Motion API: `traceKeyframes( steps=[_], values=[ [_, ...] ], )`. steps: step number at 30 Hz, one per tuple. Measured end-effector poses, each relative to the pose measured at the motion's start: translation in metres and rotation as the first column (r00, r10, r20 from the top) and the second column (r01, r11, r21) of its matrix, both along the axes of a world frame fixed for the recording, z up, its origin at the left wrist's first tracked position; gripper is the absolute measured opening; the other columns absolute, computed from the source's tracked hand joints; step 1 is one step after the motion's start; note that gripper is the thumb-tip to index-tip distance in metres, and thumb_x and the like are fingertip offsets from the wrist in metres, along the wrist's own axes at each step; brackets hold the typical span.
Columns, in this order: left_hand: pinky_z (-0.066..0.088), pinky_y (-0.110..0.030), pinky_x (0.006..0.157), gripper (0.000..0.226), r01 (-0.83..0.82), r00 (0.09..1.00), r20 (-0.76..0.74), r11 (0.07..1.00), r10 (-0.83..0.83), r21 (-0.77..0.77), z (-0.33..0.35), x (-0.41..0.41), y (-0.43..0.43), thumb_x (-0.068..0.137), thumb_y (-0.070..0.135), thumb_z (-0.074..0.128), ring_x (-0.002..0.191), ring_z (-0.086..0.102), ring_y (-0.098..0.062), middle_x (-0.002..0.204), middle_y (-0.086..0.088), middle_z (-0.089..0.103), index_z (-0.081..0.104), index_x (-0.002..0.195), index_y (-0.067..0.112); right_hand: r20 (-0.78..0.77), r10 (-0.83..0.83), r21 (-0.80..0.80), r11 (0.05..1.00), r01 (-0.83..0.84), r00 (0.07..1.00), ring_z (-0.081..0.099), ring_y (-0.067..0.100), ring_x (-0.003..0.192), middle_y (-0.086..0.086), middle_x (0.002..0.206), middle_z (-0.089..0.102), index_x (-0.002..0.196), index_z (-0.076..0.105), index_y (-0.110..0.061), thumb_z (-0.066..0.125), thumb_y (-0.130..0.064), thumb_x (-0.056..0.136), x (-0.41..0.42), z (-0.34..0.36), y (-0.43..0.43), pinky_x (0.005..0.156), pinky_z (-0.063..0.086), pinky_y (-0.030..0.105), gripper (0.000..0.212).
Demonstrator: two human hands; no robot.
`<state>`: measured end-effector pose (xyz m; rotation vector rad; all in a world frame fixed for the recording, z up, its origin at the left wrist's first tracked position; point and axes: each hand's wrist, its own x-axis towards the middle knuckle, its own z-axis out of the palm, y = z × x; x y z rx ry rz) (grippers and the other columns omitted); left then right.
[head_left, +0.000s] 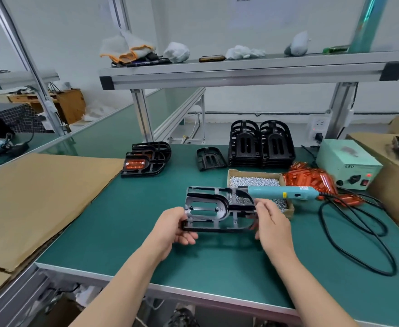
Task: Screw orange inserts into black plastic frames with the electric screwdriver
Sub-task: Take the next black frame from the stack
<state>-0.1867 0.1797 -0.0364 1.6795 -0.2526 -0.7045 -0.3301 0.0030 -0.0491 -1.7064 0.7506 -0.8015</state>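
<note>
Both hands hold a black plastic frame (217, 212) above the green table mat (146, 232): left hand (172, 228) fingers curl around its left end, right hand (270, 223) fingers grip its right end. Just beyond the right fingers lies the light-blue electric screwdriver (283, 192).

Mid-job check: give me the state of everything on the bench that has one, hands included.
black frame: held off the mat by both hands, no insert fitted.
left hand: grips the frame's left end.
right hand: grips its right end.
screw box: open, holding screws.
electric screwdriver: unheld, lying across the screw box.
finished frames: stacked, top one has its insert fitted.
orange inserts: loose pile.
power supply: red light lit.
</note>
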Motion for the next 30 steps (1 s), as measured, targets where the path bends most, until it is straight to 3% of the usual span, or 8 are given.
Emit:
traceKeyframes(
  steps=[3, 6, 8, 12, 15, 21, 26, 30],
  values=[
    [0.040, -0.022, 0.037, 0.032, 0.079, 0.997, 0.005, 0.996, -0.079, 0.052, 0.002, -0.012, -0.007, 0.090, 0.007, 0.031, 0.040, 0.056, -0.024, 0.060, -0.022, 0.064, 0.056, 0.096, -0.012, -0.052, -0.030, -0.062, 0.998, 0.026, 0.998, 0.059, 0.013, 0.083, -0.011, 0.085, 0.069, 0.090, 0.068, -0.027, 0.053, -0.026, 0.102, -0.014, -0.004, -0.012, 0.074, 0.041, 0.017, 0.019],
    [0.039, -0.021, 0.036, 0.028, 0.123, 0.992, 0.028, 0.987, -0.127, 0.107, 0.002, -0.020, -0.014, 0.092, 0.006, 0.032, 0.039, 0.055, -0.024, 0.058, -0.021, 0.064, 0.055, 0.092, -0.009, -0.119, -0.048, -0.102, 0.994, 0.036, 0.992, 0.060, 0.012, 0.088, -0.015, 0.089, 0.070, 0.095, 0.070, -0.025, 0.057, -0.026, 0.100, -0.024, -0.010, -0.016, 0.077, 0.037, 0.026, 0.014],
    [0.037, -0.021, 0.036, 0.024, 0.153, 0.971, 0.150, 0.969, -0.184, 0.193, 0.000, -0.021, -0.016, 0.094, 0.013, 0.038, 0.037, 0.054, -0.024, 0.056, -0.019, 0.064, 0.054, 0.083, 0.000, -0.126, -0.060, -0.106, 0.993, 0.046, 0.990, 0.061, 0.014, 0.085, -0.009, 0.084, 0.070, 0.090, 0.070, -0.025, 0.059, -0.025, 0.099, -0.030, -0.013, -0.017, 0.072, 0.040, 0.025, 0.014],
    [0.045, -0.027, 0.052, 0.036, 0.070, 0.792, 0.509, 0.878, -0.338, 0.474, -0.009, -0.019, -0.016, 0.091, 0.034, 0.050, 0.044, 0.051, -0.018, 0.048, -0.002, 0.057, 0.045, 0.062, 0.014, -0.164, -0.089, -0.124, 0.990, 0.069, 0.983, 0.059, 0.015, 0.077, -0.002, 0.073, 0.067, 0.082, 0.068, -0.026, 0.059, -0.024, 0.098, -0.038, -0.014, -0.019, 0.067, 0.039, 0.014, 0.018],
    [0.041, -0.027, 0.058, 0.037, -0.027, 0.666, 0.614, 0.809, -0.424, 0.588, -0.013, -0.019, -0.017, 0.087, 0.044, 0.052, 0.063, 0.053, -0.021, 0.055, 0.003, 0.051, 0.049, 0.062, 0.016, -0.220, -0.138, -0.173, 0.980, 0.100, 0.966, 0.056, 0.007, 0.071, -0.004, 0.066, 0.064, 0.076, 0.065, -0.028, 0.059, -0.025, 0.096, -0.040, -0.013, -0.020, 0.063, 0.037, 0.013, 0.022],
    [0.041, -0.024, 0.058, 0.035, -0.064, 0.571, 0.656, 0.770, -0.493, 0.635, -0.018, -0.022, -0.020, 0.085, 0.047, 0.051, 0.069, 0.057, -0.019, 0.061, 0.001, 0.058, 0.056, 0.071, 0.015, -0.244, -0.188, -0.221, 0.966, 0.134, 0.951, 0.057, 0.015, 0.075, -0.006, 0.073, 0.064, 0.072, 0.061, -0.028, 0.057, -0.024, 0.095, -0.043, -0.016, -0.017, 0.065, 0.039, 0.033, 0.023],
    [0.041, -0.025, 0.058, 0.041, -0.100, 0.484, 0.753, 0.826, -0.446, 0.554, -0.031, -0.024, -0.015, 0.087, 0.051, 0.047, 0.063, 0.052, -0.022, 0.057, -0.001, 0.052, 0.049, 0.072, 0.013, -0.219, -0.200, -0.238, 0.960, 0.147, 0.955, 0.054, 0.004, 0.082, -0.007, 0.090, 0.058, 0.080, 0.064, -0.026, 0.059, -0.018, 0.094, -0.045, -0.018, -0.015, 0.072, 0.033, 0.030, 0.017],
    [0.039, -0.027, 0.055, 0.037, -0.140, 0.424, 0.822, 0.869, -0.380, 0.474, -0.038, -0.028, -0.012, 0.082, 0.049, 0.040, 0.057, 0.045, -0.022, 0.052, -0.001, 0.046, 0.038, 0.065, 0.015, -0.158, -0.195, -0.249, 0.956, 0.152, 0.968, 0.055, 0.007, 0.093, -0.007, 0.105, 0.054, 0.098, 0.066, -0.024, 0.063, -0.012, 0.093, -0.047, -0.017, -0.014, 0.083, 0.039, 0.027, 0.013]
  ],
)
